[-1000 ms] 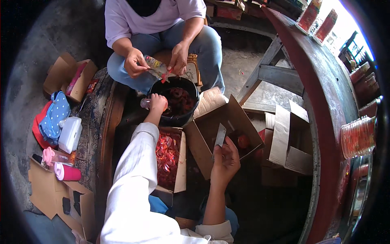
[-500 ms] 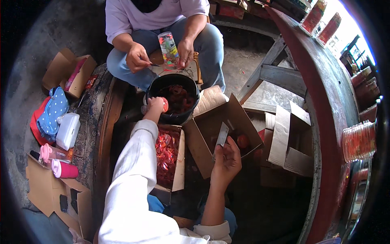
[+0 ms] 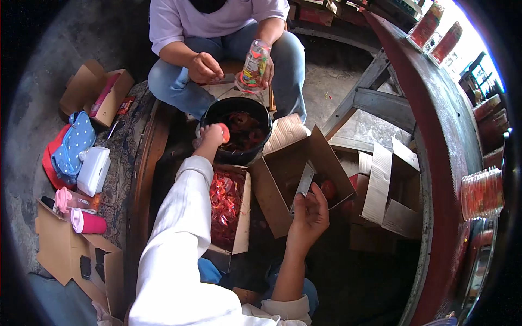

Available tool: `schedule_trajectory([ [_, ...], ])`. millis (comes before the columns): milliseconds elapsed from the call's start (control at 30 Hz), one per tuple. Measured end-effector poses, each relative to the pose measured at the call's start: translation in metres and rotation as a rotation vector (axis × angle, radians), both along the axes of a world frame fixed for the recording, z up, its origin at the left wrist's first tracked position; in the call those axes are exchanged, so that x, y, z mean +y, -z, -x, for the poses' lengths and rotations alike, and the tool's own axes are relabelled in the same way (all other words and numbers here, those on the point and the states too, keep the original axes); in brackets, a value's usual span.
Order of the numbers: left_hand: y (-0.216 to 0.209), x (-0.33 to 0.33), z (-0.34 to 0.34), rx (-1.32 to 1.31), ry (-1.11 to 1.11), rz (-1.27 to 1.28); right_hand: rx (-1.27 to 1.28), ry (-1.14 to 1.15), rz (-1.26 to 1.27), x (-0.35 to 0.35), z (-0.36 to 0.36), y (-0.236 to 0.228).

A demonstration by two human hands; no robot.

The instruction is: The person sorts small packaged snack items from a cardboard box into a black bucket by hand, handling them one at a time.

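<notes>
Held container (image 3: 224, 132) and blade (image 3: 306, 178).
Gripped red-ended container in wrapped left hand (image 3: 210, 136), at near left of black bucket (image 3: 239, 157); pinched flat blade in half-curled right hand (image 3: 308, 216), near carton (image 3: 288, 163).

Smooth grey metal-looking blade (image 3: 305, 180), glossy red plastic-looking scraps (image 3: 225, 201) within the edges of a matt cardboard box (image 3: 243, 220), smooth black bucket (image 3: 239, 158), matt white cloth sleeve (image 3: 176, 217), glossy clear jar (image 3: 253, 66), worn wooden table leg (image 3: 356, 89), concrete floor (image 3: 319, 68)
</notes>
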State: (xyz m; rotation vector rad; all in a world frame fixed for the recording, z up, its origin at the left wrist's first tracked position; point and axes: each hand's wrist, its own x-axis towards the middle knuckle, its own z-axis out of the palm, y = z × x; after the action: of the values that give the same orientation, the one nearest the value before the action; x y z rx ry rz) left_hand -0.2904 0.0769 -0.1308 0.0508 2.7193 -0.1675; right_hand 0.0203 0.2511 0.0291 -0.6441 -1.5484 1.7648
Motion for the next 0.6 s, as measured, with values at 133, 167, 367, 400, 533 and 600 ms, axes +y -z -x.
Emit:
schedule_trajectory([
  [133, -0.004, 0.006, -0.002, -0.219, -0.171, 0.063, 0.014, 0.001, -0.005, 0.002, 0.001, 0.0],
  [167, 0.001, -0.001, -0.007, 0.01, -0.095, -0.011, 0.016, 0.0, -0.001, 0.001, 0.0, -0.001],
  [367, 0.004, -0.003, -0.017, 0.247, -0.044, -0.151, 0.028, -0.001, -0.007, 0.001, 0.0, 0.0],
  [400, -0.002, 0.01, -0.022, 0.401, 0.08, -0.214, 0.018, 0.017, -0.033, 0.006, 0.001, 0.001],
  [533, -0.019, 0.004, -0.023, -0.055, -0.112, -0.143, 0.045, -0.003, 0.014, 0.0, -0.001, -0.003],
  [600, -0.01, -0.003, -0.025, 0.121, -0.072, -0.143, 0.026, -0.011, 0.018, -0.001, -0.003, -0.006],
])
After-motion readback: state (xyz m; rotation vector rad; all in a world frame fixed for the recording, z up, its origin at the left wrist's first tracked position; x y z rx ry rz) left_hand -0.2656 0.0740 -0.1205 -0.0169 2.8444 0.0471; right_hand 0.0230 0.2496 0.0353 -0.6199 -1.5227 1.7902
